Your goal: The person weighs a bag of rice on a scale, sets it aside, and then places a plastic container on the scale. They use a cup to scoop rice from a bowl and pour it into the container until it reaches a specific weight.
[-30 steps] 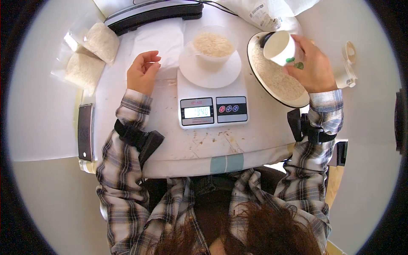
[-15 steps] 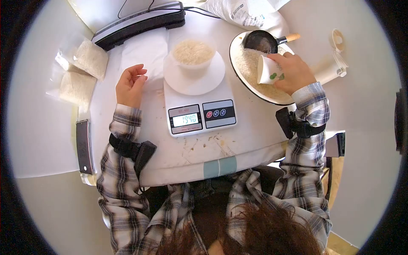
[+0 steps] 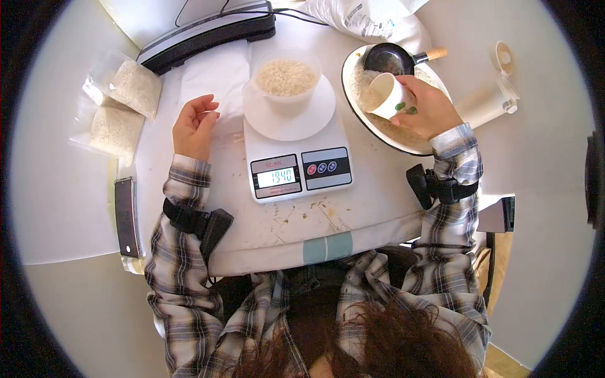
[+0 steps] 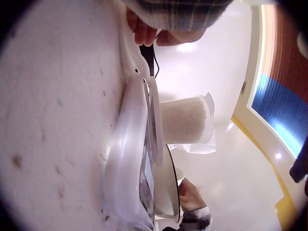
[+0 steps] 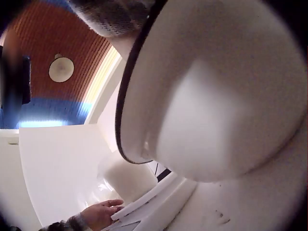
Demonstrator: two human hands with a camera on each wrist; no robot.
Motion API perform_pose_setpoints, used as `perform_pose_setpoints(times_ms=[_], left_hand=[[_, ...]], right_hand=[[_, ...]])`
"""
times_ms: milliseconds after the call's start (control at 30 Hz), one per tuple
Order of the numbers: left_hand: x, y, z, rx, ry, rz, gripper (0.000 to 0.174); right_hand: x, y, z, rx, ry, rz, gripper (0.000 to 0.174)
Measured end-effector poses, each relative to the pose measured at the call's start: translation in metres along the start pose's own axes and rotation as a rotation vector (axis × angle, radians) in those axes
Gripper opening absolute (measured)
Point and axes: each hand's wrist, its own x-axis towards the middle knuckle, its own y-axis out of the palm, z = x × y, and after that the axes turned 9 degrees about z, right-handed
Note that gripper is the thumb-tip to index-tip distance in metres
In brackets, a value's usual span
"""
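My right hand (image 3: 428, 107) grips a white paper cup (image 3: 384, 96) with a green leaf print, tilted over a wide black-rimmed bowl of rice (image 3: 378, 120); some rice shows inside the cup. A dark scoop with a wooden handle (image 3: 394, 58) lies in that bowl. A clear plastic container of rice (image 3: 285, 79) stands on the white kitchen scale (image 3: 296, 142), whose display reads 194.0. My left hand (image 3: 194, 124) rests on the table beside a white sheet, its fingers loosely curled and holding nothing. From the left wrist view the container (image 4: 185, 120) and the scale (image 4: 139, 173) appear side-on.
Two sealed bags of rice (image 3: 120, 107) lie at the far left. A black sealing machine (image 3: 208, 28) sits at the back, with a large rice sack (image 3: 365, 19) beside it. A phone (image 3: 126, 217) lies at the left edge. A white bottle (image 3: 495, 94) lies on the right.
The right hand dipped the cup into the bowl's rice, then tipped it mouth-up with rice inside. The left hand stayed put, and the scale reading is unchanged.
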Motion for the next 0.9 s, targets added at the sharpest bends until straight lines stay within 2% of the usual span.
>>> perform_pose_setpoints(times_ms=[133, 200, 233, 300, 367, 467, 500, 600, 733, 900], left_hand=[[0.0, 0.0, 0.001, -0.02, 0.001, -0.001, 0.03], [0.0, 0.0, 0.0, -0.03, -0.018, -0.01, 0.03], [0.0, 0.0, 0.0, -0.031, -0.017, -0.011, 0.03], [0.001, 0.0, 0.001, -0.035, -0.013, -0.004, 0.03], [0.0, 0.001, -0.001, -0.036, -0.014, -0.007, 0.03], [0.0, -0.001, -0.001, -0.029, -0.011, -0.012, 0.03], [0.0, -0.001, 0.0, -0.02, -0.005, -0.009, 0.03], [0.0, -0.001, 0.0, -0.041, -0.012, -0.001, 0.031], [0.0, -0.002, 0.0, -0.051, 0.009, 0.009, 0.032], [0.0, 0.0, -0.002, -0.037, -0.01, -0.004, 0.031]], right_hand=[[-0.003, -0.006, -0.01, 0.103, 0.12, 0.052, 0.063], [0.001, -0.002, -0.027, 0.292, 0.078, 0.015, 0.065], [0.0, 0.0, -0.032, 0.29, 0.077, 0.015, 0.065], [0.001, -0.001, -0.022, 0.612, -0.102, -0.11, 0.062], [-0.002, -0.009, 0.0, 0.682, -0.138, -0.121, 0.06], [-0.005, -0.019, 0.041, 0.447, -0.294, -0.242, 0.062], [-0.005, -0.021, 0.05, 0.446, -0.296, -0.24, 0.062], [-0.002, -0.025, 0.072, 0.176, -0.333, -0.351, 0.062], [0.015, -0.024, 0.082, -0.036, -0.442, -0.439, 0.061], [0.03, -0.016, 0.088, -0.179, -0.43, -0.47, 0.059]])
